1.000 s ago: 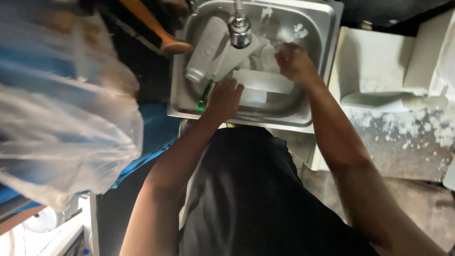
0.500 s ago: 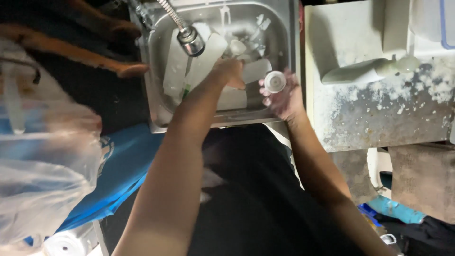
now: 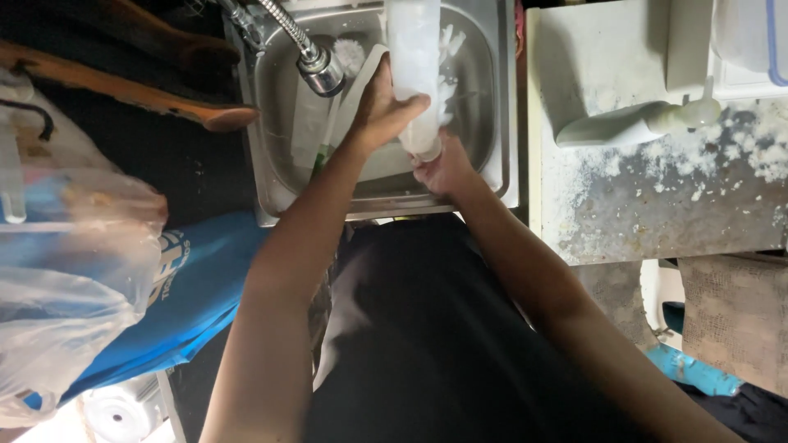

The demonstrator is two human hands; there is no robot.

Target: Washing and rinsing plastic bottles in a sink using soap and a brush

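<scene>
My left hand [image 3: 384,107] wraps the middle of a translucent plastic bottle [image 3: 414,66] held over the steel sink [image 3: 492,176], while my right hand [image 3: 443,168] pinches its neck end below. It looks light, wet and probably slippery, so the ribbed middle seems the safest hold.

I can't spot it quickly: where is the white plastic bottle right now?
The white plastic bottle is over the steel sink, gripped by the left hand and right hand.
</scene>
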